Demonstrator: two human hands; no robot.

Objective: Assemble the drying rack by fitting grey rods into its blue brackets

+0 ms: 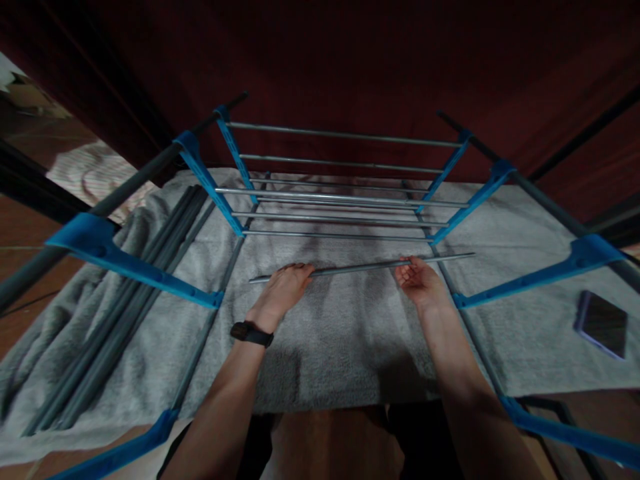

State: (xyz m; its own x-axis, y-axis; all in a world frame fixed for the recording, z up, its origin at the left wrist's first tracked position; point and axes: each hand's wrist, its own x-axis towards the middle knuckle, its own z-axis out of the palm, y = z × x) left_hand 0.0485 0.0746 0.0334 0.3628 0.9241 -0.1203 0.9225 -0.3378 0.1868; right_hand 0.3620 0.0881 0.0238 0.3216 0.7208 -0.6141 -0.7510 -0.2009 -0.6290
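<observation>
A thin grey metal rod [357, 268] lies crosswise in both hands, above the grey towel. My left hand [287, 283] is closed over the rod near its left end, palm down, with a dark band on the wrist. Nearer its right end, my right hand [417, 277] pinches the rod with the fingers curled around it. Both rod ends stick out past the hands. Around them stands a rack frame of grey tubes with blue plastic brackets [480, 207]. Several thin rods [340, 199] span the brackets at the back.
A bundle of grey tubes [127, 313] lies on the towel [340, 333] at left. A phone [601, 323] rests at right. Blue brackets [135, 267] angle inward on both sides of my arms. A dark red curtain [340, 67] hangs behind the rack.
</observation>
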